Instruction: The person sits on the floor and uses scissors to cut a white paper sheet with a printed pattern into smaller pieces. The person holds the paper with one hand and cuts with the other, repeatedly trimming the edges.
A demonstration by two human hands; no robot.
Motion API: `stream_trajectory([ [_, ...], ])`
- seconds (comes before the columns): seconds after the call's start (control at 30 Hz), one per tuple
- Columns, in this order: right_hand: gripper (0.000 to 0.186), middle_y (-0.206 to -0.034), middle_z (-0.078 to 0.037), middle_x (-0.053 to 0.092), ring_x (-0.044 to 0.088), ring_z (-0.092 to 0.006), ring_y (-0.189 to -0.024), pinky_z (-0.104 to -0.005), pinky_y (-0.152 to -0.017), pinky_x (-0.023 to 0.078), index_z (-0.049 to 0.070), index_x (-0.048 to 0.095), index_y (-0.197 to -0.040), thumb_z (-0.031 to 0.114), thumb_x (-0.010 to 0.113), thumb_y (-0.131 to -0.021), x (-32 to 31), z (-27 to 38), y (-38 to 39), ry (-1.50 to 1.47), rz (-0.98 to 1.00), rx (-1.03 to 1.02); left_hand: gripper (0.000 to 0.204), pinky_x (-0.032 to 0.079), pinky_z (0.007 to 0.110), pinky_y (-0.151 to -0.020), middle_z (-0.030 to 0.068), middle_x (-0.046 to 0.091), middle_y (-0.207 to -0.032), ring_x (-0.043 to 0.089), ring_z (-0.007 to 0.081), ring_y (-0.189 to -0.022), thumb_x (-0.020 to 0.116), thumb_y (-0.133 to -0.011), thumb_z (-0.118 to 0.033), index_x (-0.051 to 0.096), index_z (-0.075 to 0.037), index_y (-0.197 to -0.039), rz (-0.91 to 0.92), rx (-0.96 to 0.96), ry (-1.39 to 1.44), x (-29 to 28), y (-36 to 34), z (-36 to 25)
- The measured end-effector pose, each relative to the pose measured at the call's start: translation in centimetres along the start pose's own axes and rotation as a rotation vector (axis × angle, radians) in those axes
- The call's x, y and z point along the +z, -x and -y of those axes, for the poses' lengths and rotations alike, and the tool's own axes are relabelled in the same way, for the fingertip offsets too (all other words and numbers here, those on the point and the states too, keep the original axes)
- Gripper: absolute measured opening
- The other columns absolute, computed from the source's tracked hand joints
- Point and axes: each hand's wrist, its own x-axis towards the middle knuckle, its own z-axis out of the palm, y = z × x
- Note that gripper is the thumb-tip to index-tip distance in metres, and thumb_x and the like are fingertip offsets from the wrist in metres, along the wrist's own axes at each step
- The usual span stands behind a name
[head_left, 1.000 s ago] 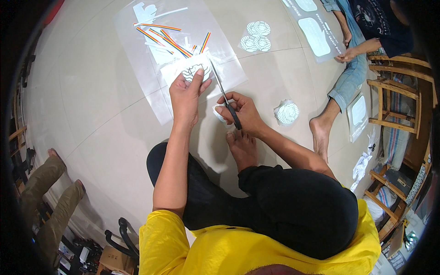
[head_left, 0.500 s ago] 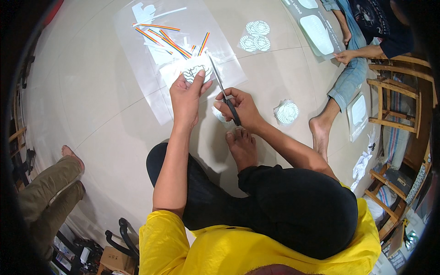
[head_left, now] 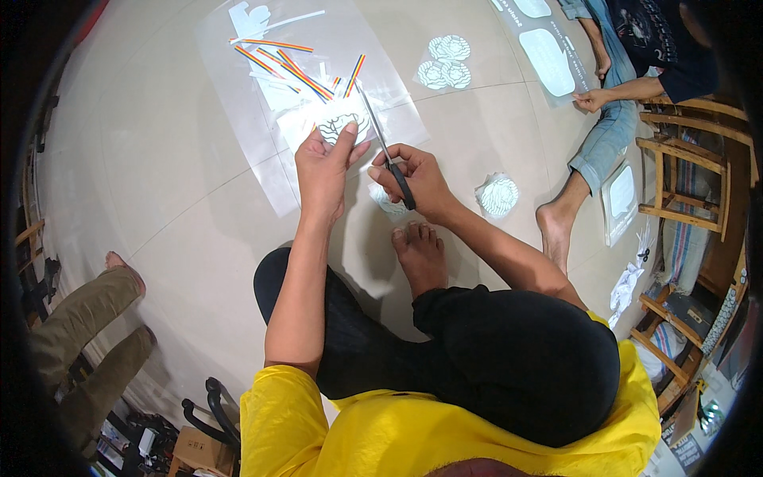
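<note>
My left hand (head_left: 324,171) pinches a white piece of sheet with dark wavy lines (head_left: 343,115), its thumb on top. Close to that piece's right edge are the long blades of black-handled scissors (head_left: 404,189), gripped in my right hand (head_left: 423,181). Whether the blades touch the sheet cannot be made out. Below my right hand, partly hidden by it, lies a similar white patterned cutout (head_left: 383,199) on the floor. A roundish stack of patterned cutouts (head_left: 498,195) is to the right, and a cluster of several cutouts (head_left: 445,52) lies farther off.
A clear plastic sheet (head_left: 230,95) bears rainbow-striped strips (head_left: 304,79) and white scraps (head_left: 253,20). At the upper right another person's hand (head_left: 592,99) touches a sheet with white shapes (head_left: 547,63). Wooden furniture (head_left: 683,151) lines the right side. Someone's legs (head_left: 91,314) are at left.
The scissors and my right hand have shifted very slightly. The patterned piece has turned a little in my left hand. At left, the other person's nearer leg has moved apart from the other.
</note>
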Motion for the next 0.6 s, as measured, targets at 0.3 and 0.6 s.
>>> stream_trajectory([
  [0.3, 0.028, -0.067, 0.004, 0.062, 0.048, -0.0036, -0.053, -0.0218, -0.048, 0.034, 0.004, 0.067, -0.106, 0.023, 0.085, -0.094, 0.3, 0.1, -0.6, 0.008, -0.003, -0.001, 0.025, 0.065, 0.03, -0.089, 0.0096, 0.074, -0.113, 0.072, 0.0133, -0.096, 0.07, -0.104, -0.012, 0.066, 0.006, -0.121, -0.023, -0.01, 0.009, 0.2, 0.0, -0.3],
  [0.6, 0.028, -0.066, 0.002, 0.061, 0.05, -0.005, -0.053, -0.0227, -0.049, 0.038, 0.005, 0.067, -0.105, 0.024, 0.084, -0.095, 0.3, 0.4, -1.7, -0.03, 0.04, 0.009, 0.028, 0.062, 0.034, -0.097, 0.01, 0.074, -0.12, 0.073, 0.0184, -0.107, 0.068, -0.105, -0.013, 0.066, 0.004, -0.127, -0.016, -0.034, -0.015, -0.7, -0.3, 0.0],
])
